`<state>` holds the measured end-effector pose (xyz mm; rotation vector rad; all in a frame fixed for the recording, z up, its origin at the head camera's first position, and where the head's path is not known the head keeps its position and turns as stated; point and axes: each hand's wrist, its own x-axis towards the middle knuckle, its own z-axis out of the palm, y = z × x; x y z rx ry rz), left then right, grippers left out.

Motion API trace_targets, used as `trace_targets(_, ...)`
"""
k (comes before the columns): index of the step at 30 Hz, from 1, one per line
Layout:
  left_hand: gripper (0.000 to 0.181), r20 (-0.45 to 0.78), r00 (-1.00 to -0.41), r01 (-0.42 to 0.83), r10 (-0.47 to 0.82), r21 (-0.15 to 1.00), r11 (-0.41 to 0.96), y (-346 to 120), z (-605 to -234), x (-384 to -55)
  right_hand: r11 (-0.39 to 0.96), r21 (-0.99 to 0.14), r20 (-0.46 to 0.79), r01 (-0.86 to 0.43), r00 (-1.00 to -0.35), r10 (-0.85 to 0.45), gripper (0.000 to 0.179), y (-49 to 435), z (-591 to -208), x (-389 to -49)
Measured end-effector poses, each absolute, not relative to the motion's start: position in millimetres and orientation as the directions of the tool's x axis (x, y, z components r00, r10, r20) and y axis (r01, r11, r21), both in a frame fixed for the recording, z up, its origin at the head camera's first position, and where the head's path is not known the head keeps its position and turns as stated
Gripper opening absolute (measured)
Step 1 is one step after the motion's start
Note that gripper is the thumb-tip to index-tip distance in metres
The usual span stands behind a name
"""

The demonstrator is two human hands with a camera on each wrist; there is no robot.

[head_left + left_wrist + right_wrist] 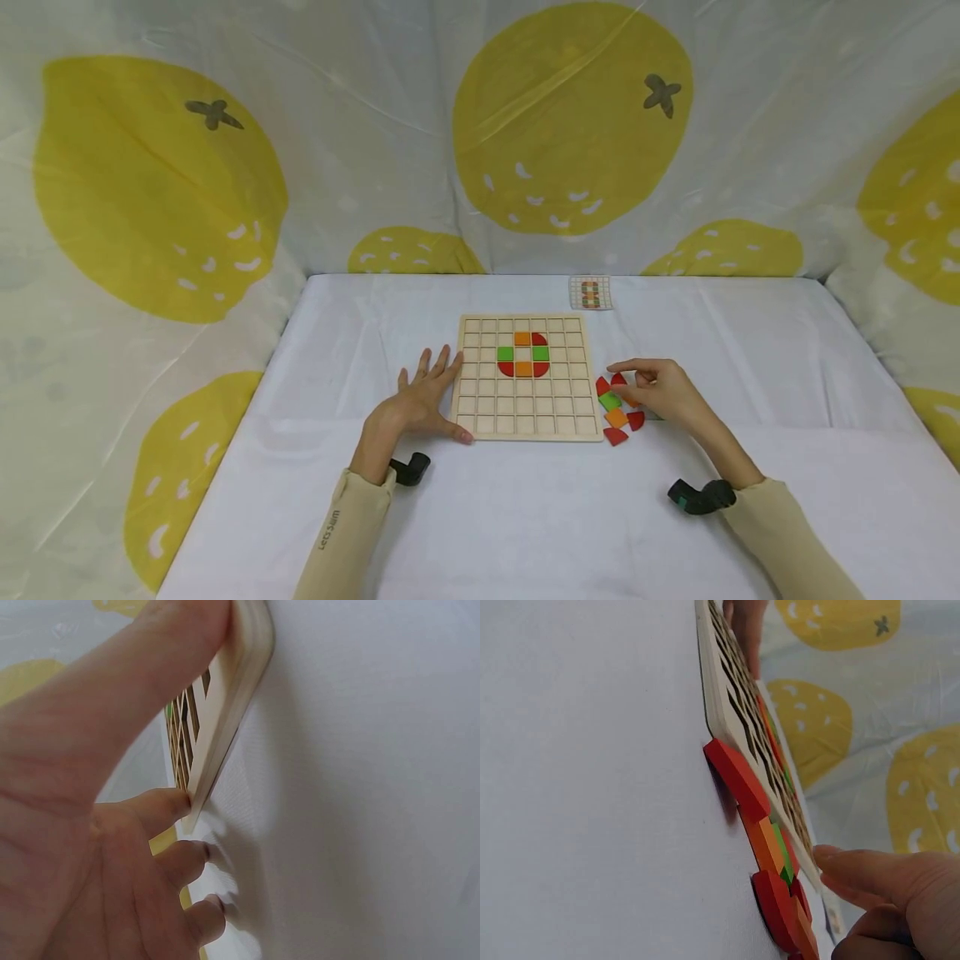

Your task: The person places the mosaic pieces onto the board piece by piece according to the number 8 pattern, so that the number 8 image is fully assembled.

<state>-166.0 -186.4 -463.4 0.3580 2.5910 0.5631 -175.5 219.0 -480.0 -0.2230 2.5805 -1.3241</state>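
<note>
A square wooden grid board [487,407] lies on the white-covered table. Red, orange and green tiles [522,369] sit in its cells around a bare middle cell. My left hand [420,402] rests spread at the board's left side, its thumb [161,656] on the near corner and a fingertip against the edge. My right hand [663,390] hovers low over loose tiles [616,418] beside the board's right edge. A red tile [618,379] shows between its index finger and thumb. In the right wrist view, the index finger [855,864] reaches out above the tiles.
Behind the board lies a small pattern card [590,293] showing a grid with a coloured figure. The loose tiles, several red, orange and green, crowd close to the board's right edge. A lemon-printed cloth [390,167] hangs behind and beside the table.
</note>
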Motion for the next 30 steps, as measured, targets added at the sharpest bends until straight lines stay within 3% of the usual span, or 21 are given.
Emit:
trace_targets(5,0.14,-0.393,-0.853,0.134,0.343,0.471,0.872,-183.2,-448.7,-159.9,0.619,-0.785,-0.152,-0.027,-0.96,-0.234,0.037,209.3,-480.7,-177.3)
trace_targets(11,0.136,-0.393,-0.861,0.146,0.322,0.416,0.898,-181.4,-447.9,-159.8,0.66,-0.75,-0.14,-0.031,-0.969,-0.204,0.032,205.3,-480.0,-178.4)
trace_targets(30,0.141,-0.395,-0.858,0.129,0.33,0.456,0.881,-185.5,-455.5,-162.3,0.683,-0.728,-0.062,-0.057,-0.987,-0.149,0.03,206.2,-482.7,-184.4)
